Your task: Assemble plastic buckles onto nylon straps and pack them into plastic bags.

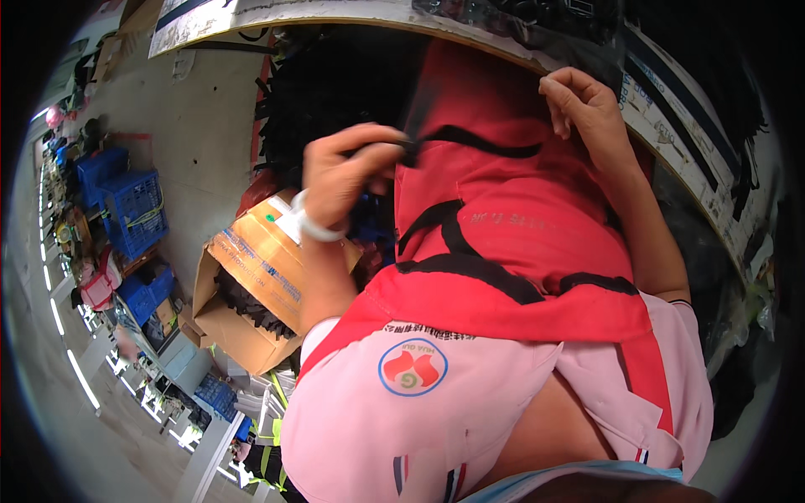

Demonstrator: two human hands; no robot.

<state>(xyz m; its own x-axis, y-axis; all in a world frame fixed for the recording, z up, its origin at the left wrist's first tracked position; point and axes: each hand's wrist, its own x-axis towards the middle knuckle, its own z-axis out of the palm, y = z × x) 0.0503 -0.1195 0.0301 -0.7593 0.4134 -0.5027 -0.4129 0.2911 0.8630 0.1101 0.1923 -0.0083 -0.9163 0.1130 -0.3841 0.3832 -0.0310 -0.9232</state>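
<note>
My left hand, with a white band at the wrist, is closed in a pinch on a black strip. Part of that strip is smeared by motion. Beside it another black strip lies curved across my red apron. Lower on the apron rest more black strips, loosely scattered over my lap. At the table's edge my right hand has its fingers curled, thumb and forefinger close together. Whether anything small is between them I cannot make out.
The worn table curves along the top, with dark items in clear plastic on it. A heap of black strips sits beyond my left hand. An open cardboard box holds black pieces. Blue crates stand at left.
</note>
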